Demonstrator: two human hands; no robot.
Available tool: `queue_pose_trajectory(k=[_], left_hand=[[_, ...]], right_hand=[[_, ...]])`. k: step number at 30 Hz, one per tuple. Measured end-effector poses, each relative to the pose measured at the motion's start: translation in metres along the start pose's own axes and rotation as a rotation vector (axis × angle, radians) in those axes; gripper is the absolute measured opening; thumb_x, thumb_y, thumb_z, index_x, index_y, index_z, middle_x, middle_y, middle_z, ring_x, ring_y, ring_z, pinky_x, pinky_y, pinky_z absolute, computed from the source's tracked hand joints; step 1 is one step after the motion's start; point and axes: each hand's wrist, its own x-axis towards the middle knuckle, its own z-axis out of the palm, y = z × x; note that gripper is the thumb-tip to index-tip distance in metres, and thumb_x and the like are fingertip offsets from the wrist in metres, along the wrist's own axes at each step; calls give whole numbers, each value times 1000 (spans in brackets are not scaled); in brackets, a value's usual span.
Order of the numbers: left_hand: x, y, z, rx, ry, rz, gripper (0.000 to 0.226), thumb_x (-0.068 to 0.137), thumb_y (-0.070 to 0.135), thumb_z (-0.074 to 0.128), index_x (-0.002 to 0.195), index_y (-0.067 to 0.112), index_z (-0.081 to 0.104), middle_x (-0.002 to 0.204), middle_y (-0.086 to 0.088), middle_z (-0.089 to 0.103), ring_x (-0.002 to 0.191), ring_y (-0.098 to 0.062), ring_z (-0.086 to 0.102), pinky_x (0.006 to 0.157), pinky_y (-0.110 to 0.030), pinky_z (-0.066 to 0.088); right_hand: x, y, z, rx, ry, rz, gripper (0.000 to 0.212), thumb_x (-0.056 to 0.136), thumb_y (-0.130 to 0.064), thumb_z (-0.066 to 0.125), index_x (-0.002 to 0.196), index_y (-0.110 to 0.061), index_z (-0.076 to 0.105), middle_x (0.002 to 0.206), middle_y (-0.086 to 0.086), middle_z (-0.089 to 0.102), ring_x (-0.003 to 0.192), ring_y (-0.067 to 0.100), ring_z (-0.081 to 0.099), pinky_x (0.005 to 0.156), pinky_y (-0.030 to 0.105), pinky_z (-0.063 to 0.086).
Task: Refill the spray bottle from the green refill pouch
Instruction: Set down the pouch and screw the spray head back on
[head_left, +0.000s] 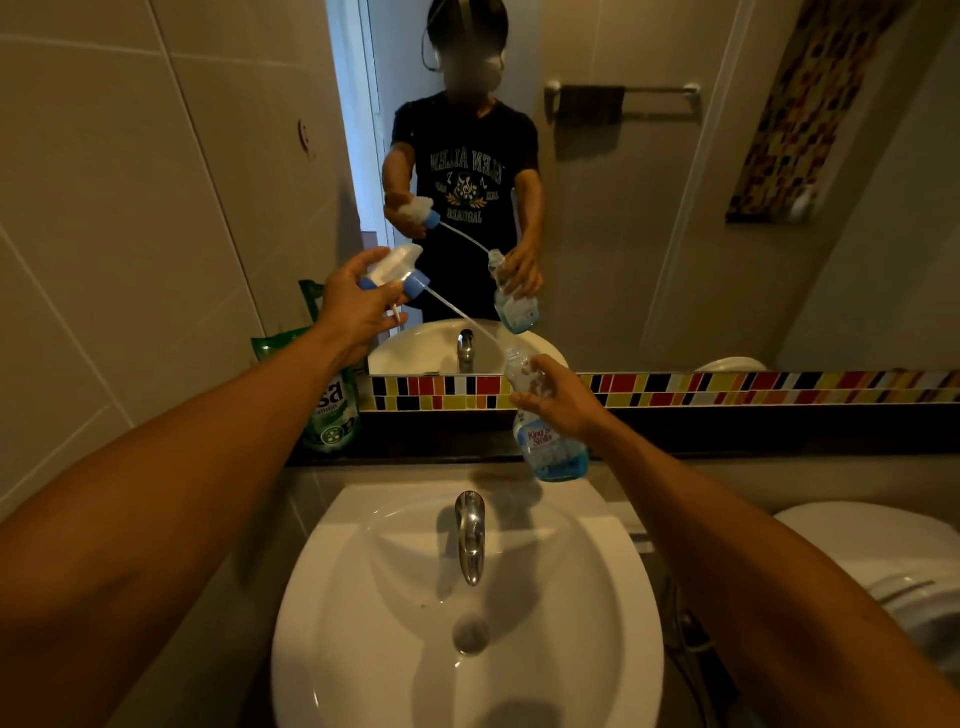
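My right hand grips a clear spray bottle by its upper body, tilted above the back of the sink. A little blue liquid sits in its base. My left hand holds the white and blue trigger sprayer head, lifted up and to the left. Its thin dip tube slants down, with its tip at the bottle's open neck. The green refill pouch stands on the ledge at the left, partly hidden behind my left forearm.
A white sink with a chrome tap lies below my hands. A dark ledge and a band of coloured tiles run under the mirror. A white toilet stands at the right.
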Motion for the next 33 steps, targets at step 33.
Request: queue_pose_trajectory(k=[33], left_hand=[[-38, -30, 72, 296, -145, 343, 53, 72, 11, 86, 113, 18, 52, 105, 7, 56, 90, -10, 60, 60, -13, 52]], right_hand=[[0, -59, 8, -32, -51, -37, 83, 92, -37, 78, 161, -13, 37, 153, 11, 57, 135, 29, 59, 98, 37, 53]])
